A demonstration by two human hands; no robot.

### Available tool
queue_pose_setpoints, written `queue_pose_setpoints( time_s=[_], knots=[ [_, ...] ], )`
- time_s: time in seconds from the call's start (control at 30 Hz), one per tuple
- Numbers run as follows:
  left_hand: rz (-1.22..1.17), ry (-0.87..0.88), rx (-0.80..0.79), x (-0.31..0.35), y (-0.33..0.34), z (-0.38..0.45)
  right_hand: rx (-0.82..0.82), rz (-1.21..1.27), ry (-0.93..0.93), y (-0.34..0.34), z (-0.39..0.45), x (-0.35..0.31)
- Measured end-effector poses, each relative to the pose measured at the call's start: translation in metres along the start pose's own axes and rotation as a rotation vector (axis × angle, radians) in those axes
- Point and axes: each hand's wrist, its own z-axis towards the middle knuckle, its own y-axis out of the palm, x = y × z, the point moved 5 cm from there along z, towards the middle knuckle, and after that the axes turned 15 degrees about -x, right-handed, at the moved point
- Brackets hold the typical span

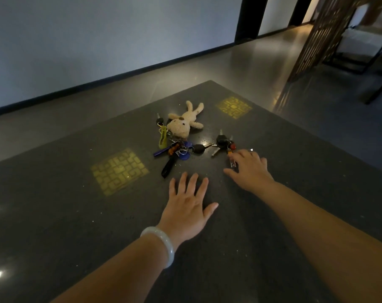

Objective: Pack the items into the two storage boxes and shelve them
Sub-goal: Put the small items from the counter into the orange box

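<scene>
A beige plush rabbit keychain (pixel 184 122) lies on the dark stone table (pixel 76 215), joined to a tangle of keys with a green tag (pixel 162 139), a blue tag (pixel 184 157) and a black strap (pixel 167 168). To its right lies a second key bunch (pixel 224 142) with black heads and a red charm. My right hand (pixel 250 169) hovers over the near end of that bunch, fingers spread above a small clear tag (pixel 232 164). Nearer to me, my left hand (pixel 189 209) rests flat on the table with fingers straight, a pale bangle on its wrist. No storage box is in view.
Two yellow patterned squares (pixel 120 170) (pixel 234 107) are inlaid in the tabletop. The table's far corner points at a grey wall with a black skirting. A wooden lattice screen (pixel 321 36) and dark chair legs (pixel 380 88) stand on the floor at the right.
</scene>
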Motion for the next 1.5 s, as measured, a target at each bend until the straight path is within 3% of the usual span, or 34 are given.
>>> queue_pose_setpoints(
  time_s=[0.2,0.37,0.6,0.67,0.83,1.0,1.27,1.5],
  knots=[
    [0.002,0.002,0.013,0.000,-0.002,-0.001,0.256,0.292,0.032,-0.011,-0.021,0.012],
    [0.003,-0.016,0.020,0.000,-0.003,-0.003,0.001,0.153,-0.002,0.014,-0.011,-0.015],
    [-0.051,0.007,-0.029,0.000,-0.004,-0.004,0.295,0.192,-0.016,0.032,-0.031,-0.022],
    [-0.090,0.019,-0.012,-0.003,-0.011,0.001,0.306,0.201,0.005,0.031,-0.031,-0.021],
    [-0.069,-0.096,0.233,-0.033,-0.055,0.028,0.314,0.230,0.058,0.029,-0.032,-0.020],
    [-0.087,-0.227,0.109,-0.062,-0.063,0.061,0.293,0.259,0.038,0.028,-0.032,-0.019],
    [-0.061,-0.092,0.215,-0.045,-0.052,0.027,0.267,0.315,0.021,0.026,-0.037,-0.018],
    [-0.100,-0.078,0.161,-0.017,-0.037,-0.030,0.197,0.337,0.024,0.035,-0.095,-0.018]
  ],
)
